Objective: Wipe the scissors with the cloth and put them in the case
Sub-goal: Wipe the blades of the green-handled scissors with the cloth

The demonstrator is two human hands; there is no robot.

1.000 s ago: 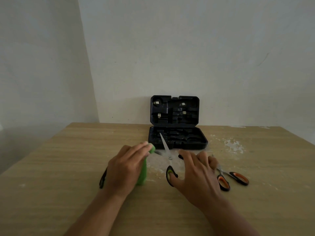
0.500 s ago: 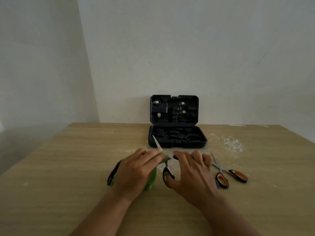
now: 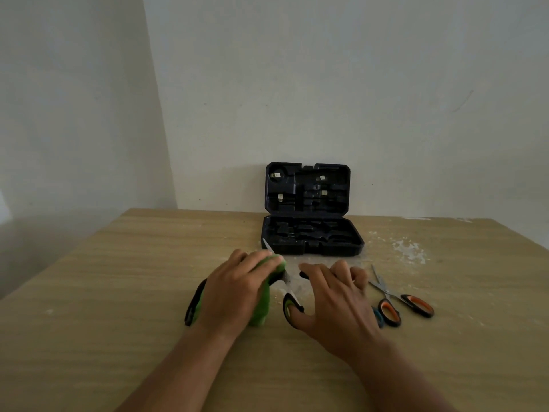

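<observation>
My right hand [image 3: 335, 304] holds a pair of black-and-green scissors [image 3: 289, 295] by the handles, with the thumb through the near loop. The blade points away and to the left, its tip [image 3: 265, 243] showing in front of the case. My left hand [image 3: 234, 292] grips a green cloth [image 3: 263, 307] folded over the middle of the blade, with its fingers lying along the top. The open black case [image 3: 312, 242] stands just behind, lid upright against the wall.
Scissors with orange-and-black handles [image 3: 395, 304] lie on the wooden table [image 3: 118, 292] right of my right hand, a blue handle [image 3: 377, 316] peeking out beside them. White dust [image 3: 410, 251] marks the table right of the case. A dark strip [image 3: 193, 304] shows left of the cloth.
My left hand with the cloth has slid right onto the blade and now covers most of it. The blade tip has swung a little to the left.
</observation>
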